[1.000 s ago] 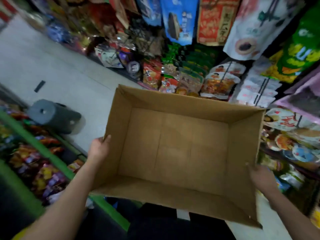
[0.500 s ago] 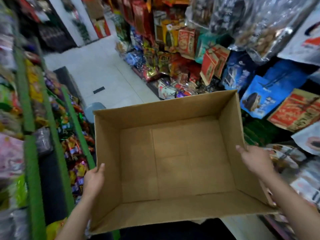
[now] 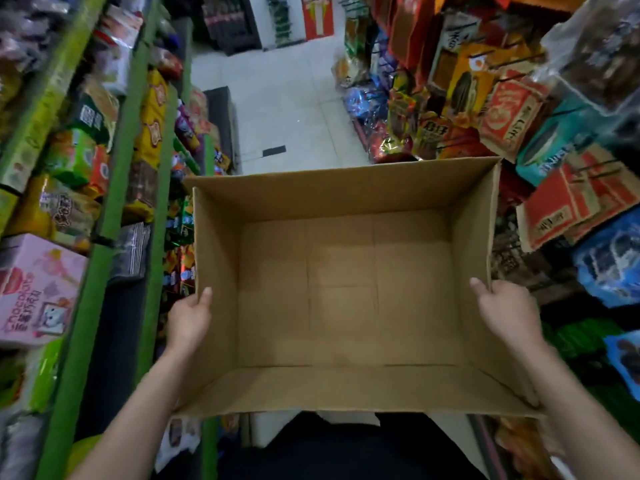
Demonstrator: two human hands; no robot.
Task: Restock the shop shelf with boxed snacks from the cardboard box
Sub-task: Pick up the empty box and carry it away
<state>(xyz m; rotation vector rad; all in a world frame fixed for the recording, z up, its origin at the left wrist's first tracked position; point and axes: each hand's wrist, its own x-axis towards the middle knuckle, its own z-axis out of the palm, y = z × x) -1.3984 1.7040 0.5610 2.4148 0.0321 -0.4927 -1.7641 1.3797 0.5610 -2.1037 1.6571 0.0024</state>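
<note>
Two hands carry the cardboard box (image 3: 343, 289) out in front of the person, above the aisle floor (image 3: 287, 109), between the green-edged shelf (image 3: 114, 188) on the left and the hanging snack bags (image 3: 512, 109) on the right. The left hand (image 3: 188, 320) has its grip clamped on the left wall, thumb hooked over the rim and the other fingers hidden outside; the right hand (image 3: 507, 313) grasps the right wall the same way, thumb over the edge.

Nothing lies inside: the bare bottom panels show, so no boxed snacks are left in it. Empty, it should be very light, and both arms hold it level without visible strain. The corrugated walls look stiff along their folds but thin enough to bow or crease if squeezed mid-span, and the matt card gives dry fingers good friction. The surest hold is probably where the hands already sit, opposite one another at the rims, or nearer the corners where the card is stiffest. A pink chocolate box (image 3: 31, 289) stands on the left shelf.
</note>
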